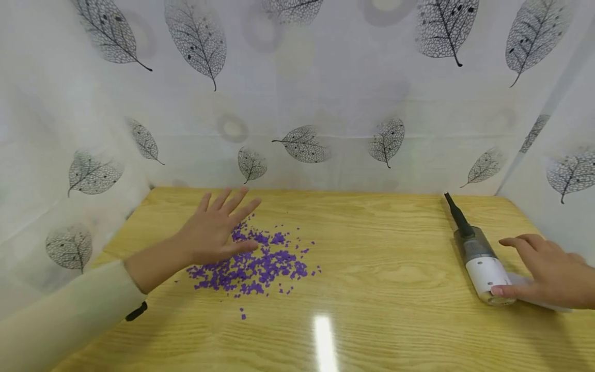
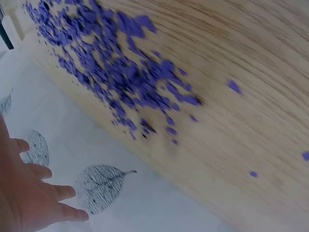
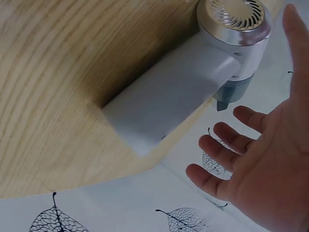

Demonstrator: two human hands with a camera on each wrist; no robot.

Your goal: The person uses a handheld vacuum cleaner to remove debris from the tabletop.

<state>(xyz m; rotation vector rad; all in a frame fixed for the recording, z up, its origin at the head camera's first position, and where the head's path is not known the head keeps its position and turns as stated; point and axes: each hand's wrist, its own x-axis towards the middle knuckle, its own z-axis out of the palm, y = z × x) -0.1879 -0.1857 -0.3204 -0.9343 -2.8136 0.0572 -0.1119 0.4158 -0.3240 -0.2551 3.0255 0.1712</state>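
Note:
Small purple paper scraps [image 1: 251, 268] lie scattered over the left half of the wooden table. Above them hovers my left hand [image 1: 209, 232], palm down with fingers spread, holding nothing; the left wrist view has its fingers at the lower left, apart from the scraps [image 2: 130, 77]. At the right lies a handheld vacuum cleaner [image 1: 485, 274] with a white body, a grey see-through cup, a black narrow nozzle and a white handle [image 3: 169, 87]. My right hand [image 1: 548, 268] is just over the handle with fingers apart. In the right wrist view a gap shows between palm and handle.
The wooden table [image 1: 381, 310] reaches back to a white curtain [image 1: 297, 103] printed with dark leaves, which also hangs along both sides. A few loose scraps [image 1: 243, 313] lie nearer the front. A bright light reflection crosses the tabletop at front centre.

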